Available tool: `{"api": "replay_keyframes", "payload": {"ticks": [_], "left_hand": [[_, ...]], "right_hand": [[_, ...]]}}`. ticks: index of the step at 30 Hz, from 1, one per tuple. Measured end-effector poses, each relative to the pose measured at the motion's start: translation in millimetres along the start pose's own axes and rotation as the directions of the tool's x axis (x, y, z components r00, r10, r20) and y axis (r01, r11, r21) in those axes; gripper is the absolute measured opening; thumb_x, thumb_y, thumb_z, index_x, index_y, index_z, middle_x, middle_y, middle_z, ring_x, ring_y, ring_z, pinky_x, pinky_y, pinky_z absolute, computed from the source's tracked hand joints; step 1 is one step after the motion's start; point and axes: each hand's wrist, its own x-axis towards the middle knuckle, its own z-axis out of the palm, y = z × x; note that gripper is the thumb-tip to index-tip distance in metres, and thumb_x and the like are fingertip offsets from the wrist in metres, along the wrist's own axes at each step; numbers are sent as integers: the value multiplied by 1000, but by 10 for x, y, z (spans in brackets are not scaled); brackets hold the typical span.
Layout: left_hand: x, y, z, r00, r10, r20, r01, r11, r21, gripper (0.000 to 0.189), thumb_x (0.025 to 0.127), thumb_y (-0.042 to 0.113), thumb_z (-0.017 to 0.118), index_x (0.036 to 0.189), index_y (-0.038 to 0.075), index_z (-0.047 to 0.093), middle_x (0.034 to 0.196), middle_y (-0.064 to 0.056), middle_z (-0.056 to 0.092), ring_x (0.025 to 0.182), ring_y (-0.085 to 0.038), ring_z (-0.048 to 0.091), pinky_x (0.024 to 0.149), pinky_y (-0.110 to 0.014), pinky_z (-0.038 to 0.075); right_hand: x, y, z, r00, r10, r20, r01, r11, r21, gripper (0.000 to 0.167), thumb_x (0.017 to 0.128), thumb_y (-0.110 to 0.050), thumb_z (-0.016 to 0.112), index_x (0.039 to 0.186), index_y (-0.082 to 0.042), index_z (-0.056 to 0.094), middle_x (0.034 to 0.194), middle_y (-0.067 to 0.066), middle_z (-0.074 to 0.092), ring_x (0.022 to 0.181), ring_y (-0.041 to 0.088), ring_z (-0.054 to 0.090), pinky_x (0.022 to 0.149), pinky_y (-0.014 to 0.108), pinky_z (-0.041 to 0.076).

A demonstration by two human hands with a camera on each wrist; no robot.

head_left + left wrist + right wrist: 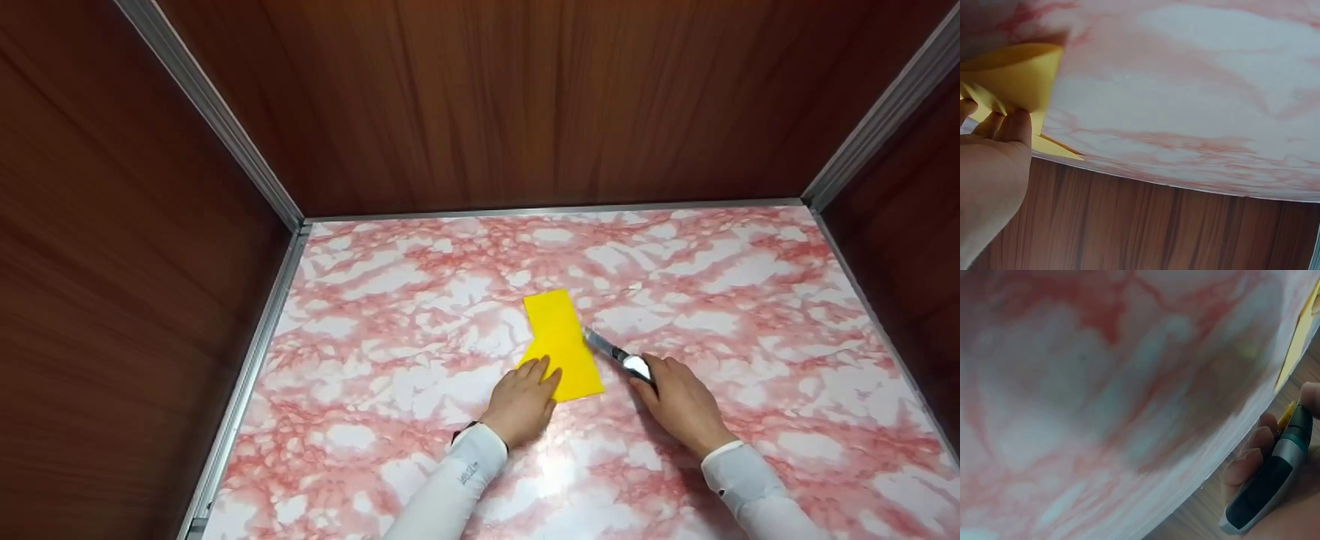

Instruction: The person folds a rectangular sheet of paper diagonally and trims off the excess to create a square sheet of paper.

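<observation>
Holding a knife (619, 354) at the edge of a yellow sheet (559, 334)

The yellow sheet lies near the middle of the marbled bench (360, 330), between the 2 hands. At the left hand (523, 401) the grip is apart, its fingers stretched over the sheet's lower left part, so the sheet is right beneath the fingertips; the left wrist view shows a portion of it curving up beside them. At the right hand (682, 401) the grip is clamped round the knife's handle. From this grip the sheet lies to the left and slightly farther away, not in contact, with the blade reaching across the gap to its right edge; I cannot tell whether the tip touches. Wood-grain panels (480, 105) stand on 3 sides of the bench
</observation>
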Motion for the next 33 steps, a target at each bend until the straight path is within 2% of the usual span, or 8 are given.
{"api": "replay_keyframes", "payload": {"ticks": [4,8,16,21,24,29,33], "left_hand": [[7,3,-28,999,-21,37,21,1000,-9,56,105,41,53,157,22,44,165,-13,31,145,-24,37,115,-41,34],[16,3,-48,999,-23,37,23,1000,5,58,104,44,55,157,23,45,162,-14,36,139,-25,42,112,-40,36],[37,-6,-55,999,-33,-5,33,995,93,65,100,57,56,154,21,50,144,-9,51,130,-27,45,106,-41,39],[44,17,-53,999,-39,-13,40,993,115,65,102,58,52,153,19,51,138,-10,53,129,-28,46,113,-40,34],[57,35,-59,999,-29,-45,34,992,121,59,104,56,49,149,18,56,133,-11,57,125,-28,50,113,-40,36],[89,40,-32,992,10,-123,13,983,182,51,105,53,48,141,21,65,121,-11,63,113,-28,58,103,-39,46],[97,21,15,991,38,-126,-19,988,155,49,106,48,51,140,16,65,133,-11,62,128,-29,55,109,-37,44]], "right_hand": [[-21,1,30,999,-33,1,33,999,-2,44,97,-28,73,130,-1,63,95,8,62,82,26,57,73,48,49],[-34,-3,30,999,-36,20,37,999,-4,43,96,-29,73,130,-3,64,93,5,60,79,23,54,71,45,47],[-56,-2,6,998,-50,34,50,999,-1,42,97,-30,72,130,-4,65,93,4,61,75,19,50,68,42,45],[-69,-1,-4,998,-53,42,53,999,-4,43,97,-30,72,131,-5,65,94,3,61,75,18,50,69,41,45],[-77,-3,-8,997,-57,44,57,998,1,42,97,-30,72,131,-5,66,95,3,62,76,18,51,70,41,46],[-79,-5,-11,998,-47,52,46,999,21,42,97,-31,72,131,-6,66,95,3,62,76,18,51,70,41,46],[-83,-11,-13,997,-24,75,22,999,29,43,99,-32,70,133,-6,65,95,2,62,75,18,50,70,41,45]]}}
